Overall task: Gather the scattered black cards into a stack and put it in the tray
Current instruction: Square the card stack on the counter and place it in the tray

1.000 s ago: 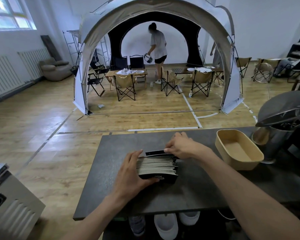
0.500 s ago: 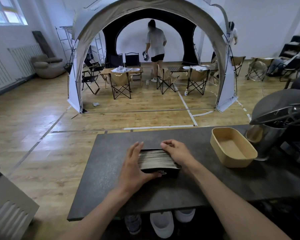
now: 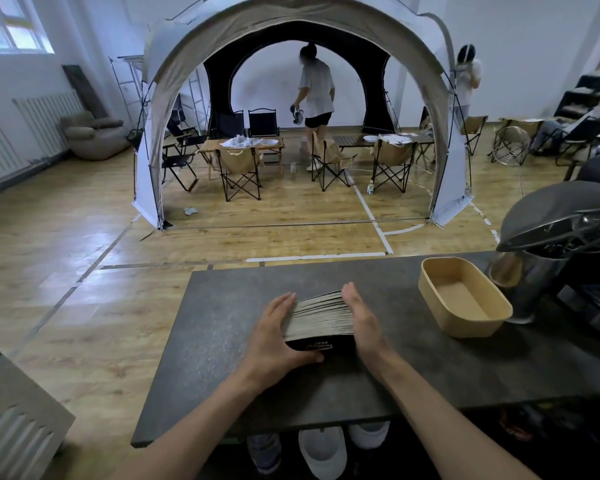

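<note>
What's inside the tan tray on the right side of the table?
The tray shows only its bare tan floor, no cards; its near wall hides a strip of that floor. The card stack sits on the table.

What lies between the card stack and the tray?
Only the right hand pressed against the stack; beyond it, bare tabletop up to the tray, in the head view.

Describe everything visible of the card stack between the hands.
The card stack sits on the dark table, left of the tray and apart from it. Pale card edges face up; the near card is black with pale print. The left hand presses its left side, thumb against the near card; the right hand presses its right.
</note>
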`<move>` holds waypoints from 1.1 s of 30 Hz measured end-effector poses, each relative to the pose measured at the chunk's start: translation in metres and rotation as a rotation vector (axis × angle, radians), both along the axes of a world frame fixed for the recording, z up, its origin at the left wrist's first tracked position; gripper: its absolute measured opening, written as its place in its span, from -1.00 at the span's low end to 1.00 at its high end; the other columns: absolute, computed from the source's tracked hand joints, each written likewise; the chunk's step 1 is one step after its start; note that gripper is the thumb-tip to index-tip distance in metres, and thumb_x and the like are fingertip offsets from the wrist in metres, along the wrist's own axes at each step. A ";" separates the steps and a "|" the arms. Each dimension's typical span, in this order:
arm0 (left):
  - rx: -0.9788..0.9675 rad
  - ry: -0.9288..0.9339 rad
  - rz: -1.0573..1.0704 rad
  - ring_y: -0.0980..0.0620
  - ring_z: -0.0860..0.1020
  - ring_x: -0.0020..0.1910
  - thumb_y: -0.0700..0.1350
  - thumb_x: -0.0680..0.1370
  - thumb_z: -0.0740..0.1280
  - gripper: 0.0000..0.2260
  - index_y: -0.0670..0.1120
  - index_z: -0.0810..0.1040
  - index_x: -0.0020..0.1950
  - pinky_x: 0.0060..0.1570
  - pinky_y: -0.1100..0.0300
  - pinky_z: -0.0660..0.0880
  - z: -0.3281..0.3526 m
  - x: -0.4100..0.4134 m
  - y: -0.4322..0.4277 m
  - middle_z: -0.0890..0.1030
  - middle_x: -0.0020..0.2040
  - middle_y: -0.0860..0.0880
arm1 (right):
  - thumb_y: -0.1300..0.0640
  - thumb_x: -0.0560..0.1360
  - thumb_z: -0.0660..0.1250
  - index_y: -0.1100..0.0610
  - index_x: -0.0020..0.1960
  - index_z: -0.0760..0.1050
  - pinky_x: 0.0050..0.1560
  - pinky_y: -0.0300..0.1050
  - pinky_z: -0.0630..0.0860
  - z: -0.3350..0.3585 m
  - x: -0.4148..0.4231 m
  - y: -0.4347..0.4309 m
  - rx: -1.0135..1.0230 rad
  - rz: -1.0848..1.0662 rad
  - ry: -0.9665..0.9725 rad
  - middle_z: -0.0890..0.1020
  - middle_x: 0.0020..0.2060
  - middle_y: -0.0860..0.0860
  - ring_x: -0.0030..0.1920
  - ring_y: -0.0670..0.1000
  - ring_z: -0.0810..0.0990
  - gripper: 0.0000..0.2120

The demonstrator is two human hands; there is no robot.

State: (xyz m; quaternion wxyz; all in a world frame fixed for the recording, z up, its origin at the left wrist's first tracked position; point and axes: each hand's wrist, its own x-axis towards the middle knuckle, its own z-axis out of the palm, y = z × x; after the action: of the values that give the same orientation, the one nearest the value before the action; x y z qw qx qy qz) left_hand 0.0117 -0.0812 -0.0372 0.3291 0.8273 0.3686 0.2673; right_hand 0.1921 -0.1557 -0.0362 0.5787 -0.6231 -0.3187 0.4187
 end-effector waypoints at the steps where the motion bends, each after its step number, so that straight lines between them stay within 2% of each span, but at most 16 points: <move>1: -0.001 0.034 -0.030 0.17 0.23 0.51 0.14 0.19 0.69 0.09 -0.02 0.23 0.59 0.50 0.32 0.11 0.001 -0.003 0.001 0.26 0.55 0.09 | -0.50 0.45 0.21 0.17 0.50 0.36 0.53 0.17 0.27 -0.002 0.005 0.002 0.005 0.008 -0.007 0.43 0.48 0.14 0.50 0.15 0.39 -0.10; 3: 0.043 0.110 -0.069 0.14 0.09 0.58 0.18 0.28 0.63 0.11 -0.04 0.06 0.64 0.55 0.20 0.06 0.003 -0.007 0.003 0.10 0.63 0.07 | -0.37 0.57 0.13 0.19 0.39 0.49 0.46 0.14 0.38 0.013 -0.001 0.001 0.007 0.026 0.001 0.57 0.35 0.16 0.39 0.15 0.52 -0.29; 4: 0.078 0.150 -0.082 0.12 0.04 0.59 0.21 0.33 0.59 0.11 -0.05 -0.01 0.65 0.56 0.16 0.03 0.004 -0.007 0.004 0.02 0.64 0.07 | -0.34 0.59 0.12 0.17 0.45 0.44 0.49 0.09 0.34 0.018 -0.004 -0.001 0.022 0.019 -0.007 0.52 0.41 0.13 0.43 0.11 0.48 -0.31; 6: 0.125 0.227 -0.097 0.09 -0.06 0.61 0.25 0.38 0.53 0.12 -0.06 -0.13 0.65 0.53 0.17 -0.03 0.007 -0.004 0.004 -0.11 0.65 0.06 | -0.28 0.62 0.12 0.12 0.62 0.16 0.60 -0.05 0.10 0.019 -0.007 -0.004 0.046 0.053 -0.038 0.21 0.58 -0.03 0.57 -0.04 0.22 -0.29; 9: 0.228 0.404 -0.129 -0.02 -0.15 0.62 0.39 0.42 0.40 0.12 -0.09 -0.23 0.64 0.56 0.08 -0.07 0.014 -0.005 0.009 -0.13 0.66 -0.04 | -0.36 0.57 0.12 0.09 0.64 0.04 0.63 -0.01 -0.01 0.022 -0.001 -0.006 -0.018 0.183 -0.152 0.09 0.63 -0.02 0.61 -0.07 0.09 -0.18; 10: 0.289 0.474 -0.128 -0.06 -0.07 0.62 0.45 0.42 0.32 0.10 -0.10 -0.21 0.64 0.57 0.04 -0.02 0.016 -0.006 0.010 -0.04 0.65 -0.07 | -0.32 0.60 0.10 0.10 0.65 -0.01 0.63 -0.02 -0.05 0.027 0.002 -0.011 -0.055 0.229 -0.275 0.03 0.64 -0.04 0.62 -0.09 0.02 -0.21; 12: 0.398 0.571 -0.115 -0.09 0.18 0.55 0.53 0.43 0.19 0.06 -0.11 -0.14 0.64 0.52 0.02 0.16 0.022 -0.007 0.012 0.18 0.58 -0.10 | -0.20 0.66 0.08 0.09 0.65 -0.20 0.62 -0.08 -0.16 0.033 0.010 -0.018 -0.112 0.343 -0.729 -0.17 0.62 -0.09 0.61 -0.15 -0.21 -0.25; 14: 0.442 0.617 -0.129 -0.09 0.29 0.46 0.54 0.44 0.15 0.04 -0.13 -0.11 0.64 0.46 0.02 0.26 0.024 -0.005 0.014 0.28 0.51 -0.11 | -0.29 0.60 0.14 0.08 0.62 -0.33 0.60 -0.09 -0.26 0.039 0.012 -0.023 -0.165 0.456 -1.130 -0.35 0.57 -0.12 0.57 -0.15 -0.38 -0.10; 15: 0.451 0.630 -0.140 -0.09 0.31 0.44 0.54 0.44 0.14 0.04 -0.14 -0.10 0.63 0.45 0.02 0.29 0.024 -0.004 0.015 0.29 0.50 -0.13 | -0.35 0.54 0.17 0.09 0.62 -0.35 0.60 -0.08 -0.26 0.039 0.011 -0.023 -0.195 0.509 -1.265 -0.38 0.56 -0.10 0.57 -0.12 -0.41 -0.01; 17: 0.482 0.661 -0.157 -0.11 0.33 0.42 0.55 0.42 0.10 0.06 -0.18 -0.08 0.62 0.42 0.01 0.32 0.025 -0.003 0.020 0.32 0.47 -0.16 | -0.37 0.48 0.18 0.14 0.62 -0.33 0.62 -0.03 -0.21 0.038 0.008 -0.022 -0.243 0.559 -1.403 -0.34 0.60 -0.01 0.59 -0.06 -0.38 0.05; 19: 0.501 0.675 -0.166 -0.12 0.38 0.37 0.54 0.41 0.09 0.05 -0.21 0.00 0.60 0.38 0.02 0.36 0.026 -0.002 0.022 0.37 0.41 -0.16 | -0.31 0.52 0.13 0.17 0.63 -0.31 0.62 -0.04 -0.21 0.038 0.007 -0.017 -0.284 0.566 -1.438 -0.27 0.62 0.05 0.60 -0.04 -0.34 -0.03; 22: 0.505 0.610 -0.191 -0.09 0.45 0.24 0.43 0.47 0.27 -0.19 -0.14 0.24 0.47 0.22 0.07 0.40 0.032 0.001 0.023 0.44 0.25 -0.09 | -0.16 0.61 0.07 0.23 0.63 -0.22 0.62 -0.02 -0.18 0.049 0.005 -0.014 -0.284 0.559 -1.506 -0.11 0.64 0.17 0.64 0.07 -0.21 -0.19; 24: 0.546 0.533 -0.202 -0.09 0.45 0.19 0.36 0.48 0.34 -0.26 -0.13 0.29 0.43 0.18 0.08 0.38 0.041 0.003 0.027 0.45 0.21 -0.08 | -0.13 0.63 0.06 0.25 0.63 -0.17 0.61 0.00 -0.16 0.057 0.007 -0.013 -0.226 0.512 -1.549 0.03 0.60 0.20 0.61 0.14 -0.08 -0.24; 26: 0.588 0.483 -0.214 -0.09 0.44 0.18 0.33 0.48 0.37 -0.25 -0.15 0.30 0.45 0.19 0.09 0.34 0.050 0.004 0.031 0.45 0.21 -0.10 | -0.14 0.63 0.06 0.24 0.63 -0.18 0.59 -0.01 -0.19 0.061 0.011 -0.012 -0.182 0.451 -1.576 0.07 0.56 0.18 0.58 0.15 -0.04 -0.24; 30: 0.537 0.602 -0.255 -0.11 0.41 0.29 0.35 0.50 0.33 -0.23 -0.15 0.24 0.49 0.32 0.07 0.29 0.044 0.004 0.026 0.42 0.31 -0.11 | -0.18 0.60 0.07 0.20 0.64 -0.21 0.60 -0.04 -0.19 0.042 0.006 -0.015 -0.228 0.522 -1.519 -0.02 0.62 0.19 0.63 0.12 -0.13 -0.19; 33: 0.540 0.665 -0.256 -0.14 0.32 0.40 0.39 0.52 0.24 -0.12 -0.20 0.08 0.57 0.47 0.02 0.17 0.042 0.008 0.022 0.33 0.44 -0.15 | -0.20 0.59 0.12 0.15 0.63 -0.30 0.57 -0.15 -0.27 0.042 0.012 -0.012 -0.250 0.583 -1.282 -0.26 0.63 0.05 0.60 -0.04 -0.34 -0.13</move>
State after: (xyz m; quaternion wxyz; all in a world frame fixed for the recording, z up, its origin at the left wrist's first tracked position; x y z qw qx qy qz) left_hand 0.0197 -0.0590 0.0049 -0.0045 0.9635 0.2659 0.0304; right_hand 0.2045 -0.1676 0.0056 0.0664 -0.6975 -0.6994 0.1411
